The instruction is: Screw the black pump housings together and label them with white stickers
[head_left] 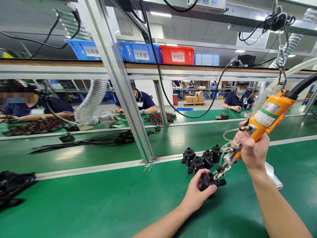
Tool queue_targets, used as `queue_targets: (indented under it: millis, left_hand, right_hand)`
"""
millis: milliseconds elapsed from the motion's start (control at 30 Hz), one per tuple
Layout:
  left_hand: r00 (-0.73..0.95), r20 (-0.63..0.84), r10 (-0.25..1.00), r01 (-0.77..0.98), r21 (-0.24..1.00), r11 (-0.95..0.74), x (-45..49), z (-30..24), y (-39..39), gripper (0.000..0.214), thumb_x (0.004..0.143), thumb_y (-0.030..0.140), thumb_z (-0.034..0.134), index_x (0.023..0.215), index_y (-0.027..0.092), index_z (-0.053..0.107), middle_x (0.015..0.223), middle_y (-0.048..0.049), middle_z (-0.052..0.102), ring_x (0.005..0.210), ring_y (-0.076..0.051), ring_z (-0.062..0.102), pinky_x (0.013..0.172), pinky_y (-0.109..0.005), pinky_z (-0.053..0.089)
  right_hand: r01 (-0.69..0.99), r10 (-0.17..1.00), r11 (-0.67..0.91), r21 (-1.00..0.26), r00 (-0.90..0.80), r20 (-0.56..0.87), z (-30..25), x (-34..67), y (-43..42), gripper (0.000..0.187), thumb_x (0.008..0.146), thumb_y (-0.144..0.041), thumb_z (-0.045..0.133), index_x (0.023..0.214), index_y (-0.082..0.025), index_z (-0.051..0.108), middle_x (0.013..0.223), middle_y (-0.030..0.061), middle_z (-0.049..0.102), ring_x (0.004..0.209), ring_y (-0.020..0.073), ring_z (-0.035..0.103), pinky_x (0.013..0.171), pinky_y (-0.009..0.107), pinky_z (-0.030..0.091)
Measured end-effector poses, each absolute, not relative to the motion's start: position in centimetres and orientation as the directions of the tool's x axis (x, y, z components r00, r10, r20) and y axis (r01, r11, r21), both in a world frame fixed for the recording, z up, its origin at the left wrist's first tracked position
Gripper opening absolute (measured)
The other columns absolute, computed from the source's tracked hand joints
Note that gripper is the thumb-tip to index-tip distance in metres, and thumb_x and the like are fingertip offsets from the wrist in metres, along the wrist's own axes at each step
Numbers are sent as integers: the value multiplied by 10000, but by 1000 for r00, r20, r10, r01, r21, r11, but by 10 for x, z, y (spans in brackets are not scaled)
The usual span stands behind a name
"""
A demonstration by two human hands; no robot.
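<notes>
My left hand (196,193) is closed around a black plastic pump (210,180) on the green bench, thumb on the near side and fingers on the far side. My right hand (254,148) grips an orange electric screwdriver (268,114), which hangs from a hook and slants down to the left. Its metal nose (224,167) meets the top of the held pump; the exact contact point is too small to make out. Just behind stand several more black pumps (196,163), upright and close together.
An aluminium post (123,82) rises left of the pumps, with small screws (148,168) by its foot. Black cables (15,185) lie at far left. A clear plastic bag (273,175) rests beside my right forearm. Co-workers (239,99) sit across the bench. Blue and red bins (177,54) line the shelf.
</notes>
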State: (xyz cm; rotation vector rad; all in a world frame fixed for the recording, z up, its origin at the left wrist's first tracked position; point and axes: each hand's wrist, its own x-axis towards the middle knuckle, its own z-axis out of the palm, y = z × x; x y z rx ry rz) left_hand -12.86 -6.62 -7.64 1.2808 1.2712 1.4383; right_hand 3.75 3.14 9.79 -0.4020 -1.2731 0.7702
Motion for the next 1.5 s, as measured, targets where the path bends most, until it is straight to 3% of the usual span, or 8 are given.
queue_targets:
  millis: [300,667,833,967,1033,1133,1300,1500]
  left_hand:
    - [-148,138,979,-4,990,-141,-129,-75,-62,544,728,385,895,1145,188,608,1065,-54,703,978,-210,623,844,-295,501]
    - [-155,147,977,2,989,-149,-129,-78,-59,564,741,395,884,1184,191,600,1118,-68,708,1050,-241,640,886,-320,510]
    - [-171,223,960,66,974,-215,-129,-77,-68,540,714,457,901,1024,224,526,1096,-47,661,1042,-229,610,916,-318,478]
    - [90,220,971,-87,973,-213,-135,-76,-75,608,736,578,855,962,249,396,1117,-54,634,992,-206,593,857,-308,448]
    - [132,190,973,-122,977,-174,-135,-77,-75,618,747,548,862,981,260,368,1053,-21,615,908,-170,573,802,-282,421]
    - [-22,220,975,-94,971,-221,-131,-80,-73,647,739,484,891,1084,278,383,1038,6,575,897,-153,543,806,-271,405]
    - [-26,181,983,-182,966,-183,-127,-84,-67,705,808,496,833,1302,304,368,1112,-31,615,949,-178,586,842,-299,437]
    - [-15,122,992,-176,977,-123,-132,-84,-62,776,738,451,891,1373,257,490,1170,-83,673,1136,-262,626,934,-341,458]
  right_hand:
    - [-288,740,646,-707,10,672,96,19,24,357,720,-390,814,699,-202,510,604,-37,486,517,104,446,465,253,413]
    - [-249,787,580,-776,-73,612,90,1,15,418,705,-424,839,838,-213,504,557,-93,444,469,90,395,435,241,363]
    - [-233,800,578,-783,-30,599,91,3,19,409,701,-420,834,871,-204,531,589,-73,504,492,104,456,453,243,413]
    - [-210,722,690,-693,141,677,100,27,25,405,684,-386,839,942,-190,596,622,-50,544,511,125,516,486,265,476]
    - [-180,682,731,-658,203,702,106,42,27,410,668,-378,859,942,-186,622,655,-28,567,538,137,543,506,279,502]
    - [-194,696,718,-669,182,695,110,53,27,384,670,-388,862,907,-182,640,684,-1,588,550,142,544,496,285,500]
    - [-347,765,625,-699,97,636,109,42,21,353,680,-359,834,902,-194,614,657,-30,556,511,127,516,454,263,464]
    - [-432,784,570,-699,32,620,108,37,19,362,682,-345,821,926,-196,600,628,-57,523,486,109,477,457,262,462]
